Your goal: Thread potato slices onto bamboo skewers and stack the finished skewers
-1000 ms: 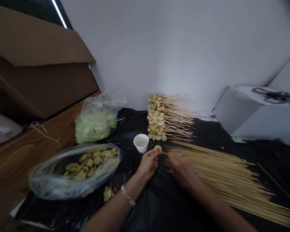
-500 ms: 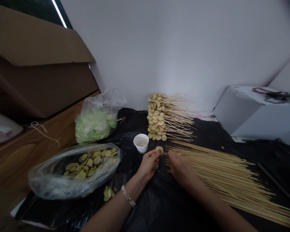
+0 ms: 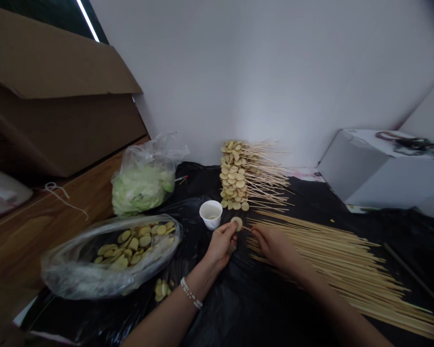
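Note:
Between the thumb and fingers of my left hand (image 3: 222, 245) is a round pale slice (image 3: 237, 223), held just right of a white paper cup (image 3: 211, 214). My right hand (image 3: 271, 245) is closed in a pinch on a thin wooden skewer (image 3: 247, 228), whose tip points left at the slice. Loose skewers (image 3: 332, 260) lie spread out beneath and to the right of my right hand. Beyond both hands, skewers with slices on their left ends are piled in a stack (image 3: 234, 176). An open plastic bag (image 3: 75, 274) on the left holds many loose slices (image 3: 132, 246).
Behind the open bag stands a clear bag of green leaves (image 3: 144, 185). A few slices (image 3: 162, 289) lie on the black plastic sheet (image 3: 231, 308). A cardboard box (image 3: 65, 125) is at the upper left; a white box (image 3: 376, 164) stands at the right.
The slice and my left hand have shifted very slightly left. My right hand has turned a little, with its fingers still pinched by the skewer tips.

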A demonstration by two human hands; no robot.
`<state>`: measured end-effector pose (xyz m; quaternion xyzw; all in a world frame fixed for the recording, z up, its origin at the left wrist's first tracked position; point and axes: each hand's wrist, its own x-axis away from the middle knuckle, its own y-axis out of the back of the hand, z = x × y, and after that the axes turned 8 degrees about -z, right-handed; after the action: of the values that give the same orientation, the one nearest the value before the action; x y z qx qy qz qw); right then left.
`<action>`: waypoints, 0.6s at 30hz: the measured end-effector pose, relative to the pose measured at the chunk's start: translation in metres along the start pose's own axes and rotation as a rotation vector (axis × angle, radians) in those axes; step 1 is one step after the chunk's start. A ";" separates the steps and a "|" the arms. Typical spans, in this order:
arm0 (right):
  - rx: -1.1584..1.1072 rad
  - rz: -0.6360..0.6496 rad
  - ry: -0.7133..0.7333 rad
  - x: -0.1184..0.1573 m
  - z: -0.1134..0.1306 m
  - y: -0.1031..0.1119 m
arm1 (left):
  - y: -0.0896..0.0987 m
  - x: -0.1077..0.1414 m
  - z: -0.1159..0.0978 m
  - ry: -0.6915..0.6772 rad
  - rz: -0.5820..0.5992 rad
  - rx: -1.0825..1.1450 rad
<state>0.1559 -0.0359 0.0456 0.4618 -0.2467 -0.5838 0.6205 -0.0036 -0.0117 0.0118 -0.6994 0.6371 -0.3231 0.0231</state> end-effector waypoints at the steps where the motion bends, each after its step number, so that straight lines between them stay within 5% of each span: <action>1: -0.009 0.003 0.006 0.000 0.000 0.002 | 0.000 0.000 -0.001 -0.001 -0.001 0.001; 8: 0.019 -0.047 0.002 0.004 0.003 0.012 | -0.001 0.001 0.001 -0.012 -0.014 0.017; 18: 0.010 0.055 0.022 0.001 -0.014 0.036 | -0.002 0.000 0.002 0.008 -0.030 0.078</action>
<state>0.1858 -0.0364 0.0698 0.4642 -0.2557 -0.5601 0.6367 -0.0010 -0.0121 0.0110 -0.7063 0.6134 -0.3507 0.0429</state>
